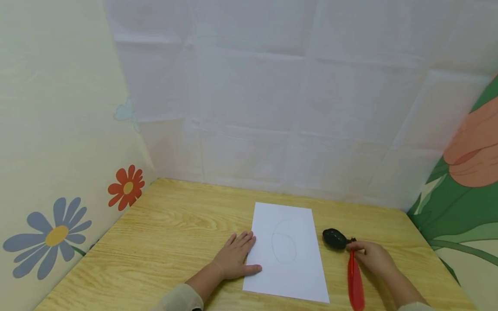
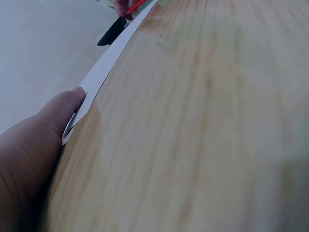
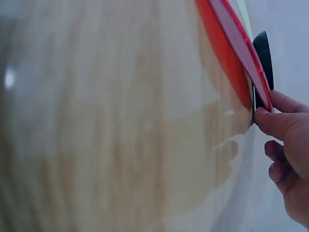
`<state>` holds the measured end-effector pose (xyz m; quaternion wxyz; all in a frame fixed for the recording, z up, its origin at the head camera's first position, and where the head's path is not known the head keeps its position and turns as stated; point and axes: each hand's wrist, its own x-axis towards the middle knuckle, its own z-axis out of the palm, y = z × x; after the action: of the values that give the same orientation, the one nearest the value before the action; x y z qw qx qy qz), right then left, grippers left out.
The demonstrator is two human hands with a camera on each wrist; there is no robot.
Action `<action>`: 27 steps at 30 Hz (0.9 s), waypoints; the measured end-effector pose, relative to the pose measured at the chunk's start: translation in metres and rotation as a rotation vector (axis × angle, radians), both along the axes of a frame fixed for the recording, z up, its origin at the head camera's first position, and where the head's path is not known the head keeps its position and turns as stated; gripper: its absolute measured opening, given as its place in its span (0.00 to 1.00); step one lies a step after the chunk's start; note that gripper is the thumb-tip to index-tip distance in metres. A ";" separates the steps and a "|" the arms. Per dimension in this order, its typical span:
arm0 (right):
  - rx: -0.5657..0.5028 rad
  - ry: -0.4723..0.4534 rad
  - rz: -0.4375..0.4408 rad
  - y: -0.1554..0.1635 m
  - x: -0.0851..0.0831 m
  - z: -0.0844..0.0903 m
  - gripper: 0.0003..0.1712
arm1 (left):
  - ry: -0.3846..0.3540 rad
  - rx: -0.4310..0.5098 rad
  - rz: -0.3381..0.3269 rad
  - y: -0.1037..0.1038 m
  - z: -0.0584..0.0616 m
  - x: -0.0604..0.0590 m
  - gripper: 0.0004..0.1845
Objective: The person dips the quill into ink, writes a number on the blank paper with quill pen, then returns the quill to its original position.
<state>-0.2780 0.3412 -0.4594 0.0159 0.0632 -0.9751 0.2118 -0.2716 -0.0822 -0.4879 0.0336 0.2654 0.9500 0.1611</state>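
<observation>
**On the desk: sheet pinned, spoon gripped at the neck**

At left, the left hand lies flat on the wooden table, fingers straight and together, thumb on the near-left edge of the white paper. The left wrist view shows the thumb pressing that corner down. A faint pencilled oval sits mid-sheet.

Just right of the paper lies the spoon: black bowl on the far end, red handle running toward the near edge. The right hand has its fingers curled around the neck, where red meets black; the right wrist view confirms thumb and forefinger clamped there.

My read on doing it well:
- keep flat pressure on the sheet, so it can't skate
- grip stays near the bowl for control
- lift the bowl, don't drag it over the paper edge
</observation>
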 end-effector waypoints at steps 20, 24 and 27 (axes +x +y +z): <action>0.030 -0.010 -0.002 -0.001 0.001 0.003 0.14 | 0.000 0.001 -0.005 -0.001 -0.003 -0.002 0.50; 0.025 -0.003 -0.003 -0.001 0.002 0.003 0.13 | 0.005 -0.002 -0.003 -0.001 -0.003 -0.002 0.50; 0.006 0.016 -0.008 0.001 0.002 0.001 0.13 | 0.008 -0.001 -0.003 -0.001 -0.002 -0.001 0.50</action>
<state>-0.2756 0.3423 -0.4581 0.0244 0.0613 -0.9758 0.2084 -0.2728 -0.0829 -0.4900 0.0304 0.2677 0.9497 0.1598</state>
